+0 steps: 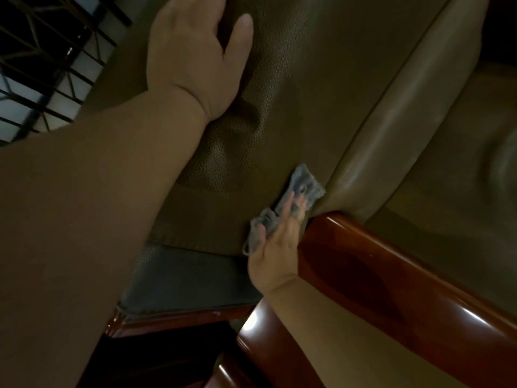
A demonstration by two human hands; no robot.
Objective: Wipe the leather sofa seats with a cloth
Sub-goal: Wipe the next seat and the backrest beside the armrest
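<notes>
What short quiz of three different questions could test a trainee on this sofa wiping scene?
1. True or false: the right hand presses the crumpled grey cloth against the brown leather cushion.
2. What does the left hand do?
A. holds the cloth
B. rests flat on the cushion
C. grips the glossy reddish wooden armrest
3. The cloth lies near the cushion's ____ corner.

Key: 1 true; 2 B; 3 lower
</notes>
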